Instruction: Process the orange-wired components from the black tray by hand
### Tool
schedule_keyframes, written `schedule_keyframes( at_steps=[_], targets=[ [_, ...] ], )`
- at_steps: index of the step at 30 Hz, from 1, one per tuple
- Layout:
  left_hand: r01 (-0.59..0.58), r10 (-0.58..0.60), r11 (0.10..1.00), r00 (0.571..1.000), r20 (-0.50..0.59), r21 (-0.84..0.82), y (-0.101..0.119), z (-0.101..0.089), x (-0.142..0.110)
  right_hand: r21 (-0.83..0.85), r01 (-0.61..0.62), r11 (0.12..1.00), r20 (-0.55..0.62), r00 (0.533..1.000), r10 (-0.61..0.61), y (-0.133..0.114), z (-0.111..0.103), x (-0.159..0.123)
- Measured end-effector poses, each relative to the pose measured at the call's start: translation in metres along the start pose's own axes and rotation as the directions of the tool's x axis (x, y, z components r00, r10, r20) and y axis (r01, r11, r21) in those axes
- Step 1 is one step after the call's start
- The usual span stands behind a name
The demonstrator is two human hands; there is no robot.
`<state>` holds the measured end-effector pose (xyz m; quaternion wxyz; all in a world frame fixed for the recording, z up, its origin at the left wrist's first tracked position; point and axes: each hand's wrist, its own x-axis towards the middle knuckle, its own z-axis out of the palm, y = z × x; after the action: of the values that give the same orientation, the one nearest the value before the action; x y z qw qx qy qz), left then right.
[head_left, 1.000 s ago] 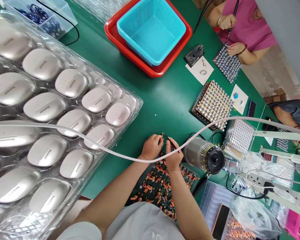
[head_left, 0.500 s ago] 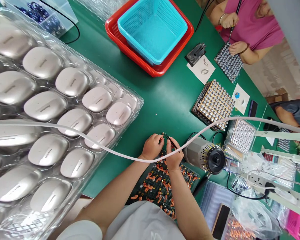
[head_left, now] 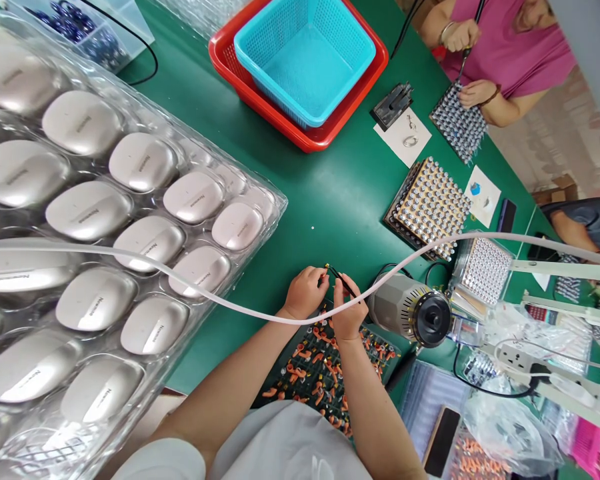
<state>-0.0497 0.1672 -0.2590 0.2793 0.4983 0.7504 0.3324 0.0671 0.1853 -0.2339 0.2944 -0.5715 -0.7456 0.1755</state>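
Tweezers [head_left: 346, 285] are in narrow grip of the right hand [head_left: 349, 313], pointing toward ten o'clock, at a tiny part [head_left: 327, 266] which the left hand [head_left: 306, 293] pinches. Probably the step is fine handling; the next move calls for steadiness. Left forearm [head_left: 240, 367] comes from seven o'clock, right forearm [head_left: 373, 400] from five; orange pieces [head_left: 295, 373] lie at six.

I count two hands of my own, left hand [head_left: 304, 293] and right hand [head_left: 348, 328], one pair of black tweezers [head_left: 346, 285], and orange pieces [head_left: 296, 372] too many to tally. Around me are one red basket [head_left: 303, 137], one blue basket [head_left: 310, 73], two white paper sheets [head_left: 405, 152], two phones [head_left: 507, 217] and one grey machine [head_left: 393, 303]. I see at least two co-workers [head_left: 525, 63].
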Motion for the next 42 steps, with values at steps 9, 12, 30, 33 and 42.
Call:
schedule_keyframes(
  at_steps=[9,12,30,33,42],
  targets=[
    [0.004,-0.004,1.000,1.000,-0.002,0.008,0.000,0.001,0.001,-0.004,-0.108,0.994,-0.003,0.994,0.108,-0.004,0.001,0.001],
    [0.004,-0.004,1.000,1.000,-0.003,0.011,0.000,0.001,0.000,0.002,-0.148,0.989,-0.024,0.989,0.148,-0.006,0.002,0.002],
    [-0.022,0.022,0.999,1.000,0.006,0.045,0.002,-0.002,0.002,0.009,-0.253,0.968,-0.068,0.965,0.253,-0.018,0.008,0.007],
    [-0.020,0.020,0.999,1.000,-0.006,0.033,0.002,-0.001,0.001,-0.020,-0.220,0.975,-0.056,0.974,0.219,-0.018,0.008,0.007],
    [-0.018,0.018,1.000,1.000,-0.021,0.014,0.000,0.000,0.000,-0.036,-0.160,0.986,-0.041,0.986,0.159,-0.018,0.008,0.007]
  ],
)
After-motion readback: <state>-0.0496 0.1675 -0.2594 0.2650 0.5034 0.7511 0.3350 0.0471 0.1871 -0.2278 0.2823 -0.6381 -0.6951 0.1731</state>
